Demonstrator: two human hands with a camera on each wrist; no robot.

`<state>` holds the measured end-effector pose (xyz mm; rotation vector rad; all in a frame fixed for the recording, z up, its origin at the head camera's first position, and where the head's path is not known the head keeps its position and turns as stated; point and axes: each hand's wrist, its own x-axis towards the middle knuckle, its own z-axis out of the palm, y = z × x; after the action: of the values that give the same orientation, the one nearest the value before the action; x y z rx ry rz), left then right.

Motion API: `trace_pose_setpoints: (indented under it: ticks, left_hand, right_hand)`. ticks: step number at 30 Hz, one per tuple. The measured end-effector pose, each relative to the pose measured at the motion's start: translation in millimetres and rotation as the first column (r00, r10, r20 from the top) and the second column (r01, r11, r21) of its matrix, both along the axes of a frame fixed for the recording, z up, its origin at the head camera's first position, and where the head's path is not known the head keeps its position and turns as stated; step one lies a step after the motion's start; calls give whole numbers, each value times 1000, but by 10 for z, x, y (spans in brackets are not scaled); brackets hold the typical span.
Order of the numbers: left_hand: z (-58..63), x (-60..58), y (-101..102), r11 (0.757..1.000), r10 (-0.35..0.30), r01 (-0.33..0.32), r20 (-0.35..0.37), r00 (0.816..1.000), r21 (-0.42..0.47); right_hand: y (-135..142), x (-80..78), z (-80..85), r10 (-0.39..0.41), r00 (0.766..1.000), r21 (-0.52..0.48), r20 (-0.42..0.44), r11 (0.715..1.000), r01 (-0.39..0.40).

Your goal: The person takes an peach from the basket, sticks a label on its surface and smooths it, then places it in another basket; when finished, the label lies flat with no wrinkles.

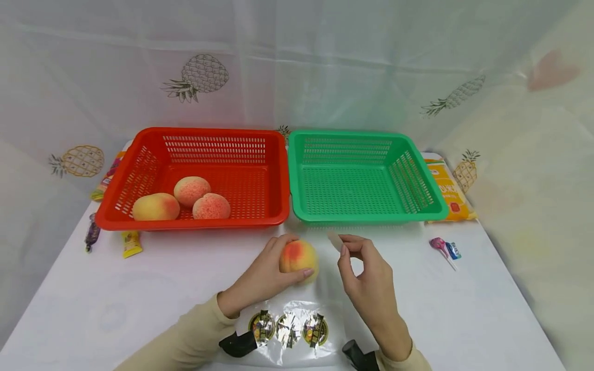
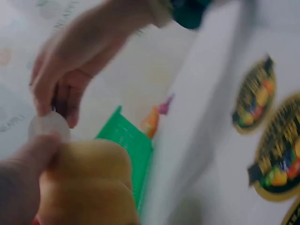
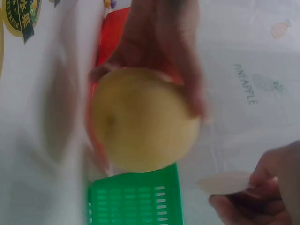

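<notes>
A yellow peach with a red-orange blush (image 1: 299, 260) is gripped by my left hand (image 1: 266, 273), thumb on the near side and fingers round the far side. To its right, my right hand (image 1: 368, 273) pinches a round whitish sticker (image 1: 335, 240) between thumb and forefinger. In the left wrist view the sticker (image 2: 49, 127) shows as a pale disc near the peach (image 2: 89, 183). Close in front of both hands lies a clear sheet (image 1: 278, 355) bearing round black-and-gold fruit labels (image 1: 315, 330).
Behind the hands stand a red basket (image 1: 246, 225) holding three peaches (image 1: 192, 190) and a green basket (image 1: 371, 216). Small wrapped candies (image 1: 132, 243) lie at left, a lollipop (image 1: 438, 245) at right. A yellow bag (image 1: 447, 190) sits beside the green basket.
</notes>
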<state>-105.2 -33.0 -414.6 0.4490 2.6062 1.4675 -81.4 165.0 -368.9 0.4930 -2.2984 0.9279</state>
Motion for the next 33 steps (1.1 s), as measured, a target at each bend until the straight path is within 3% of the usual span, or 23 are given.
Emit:
trace_pose_setpoints:
  ticks: [3, 6, 9, 12, 15, 23, 33]
  left_hand:
    - [120, 7, -62, 987, -49, 31, 110, 993, 158]
    - [291, 36, -107, 960, -90, 44, 159, 983, 276]
    - [458, 66, -130, 944, -107, 48, 166, 980, 325]
    - [548, 78, -143, 942, -113, 59, 146, 983, 331]
    - [534, 71, -150, 942, -110, 59, 138, 984, 331]
    - [295, 8, -152, 917, -167, 91, 167, 972, 387]
    - [384, 65, -209, 848, -312, 164, 225, 923, 505]
  right_hand:
    - [-45, 0, 34, 79, 992, 43, -103, 996, -75]
    - [-102, 4, 74, 174, 963, 118, -204, 981, -152]
    - [-147, 16, 113, 231, 942, 186, -243, 964, -188]
    - [-180, 37, 140, 262, 938, 227, -227, 951, -211]
    - [-210, 47, 151, 297, 932, 242, -206, 939, -245]
    - [-248, 73, 175, 359, 916, 250, -178, 917, -311]
    - [-302, 141, 304, 393, 912, 248, -116, 901, -357]
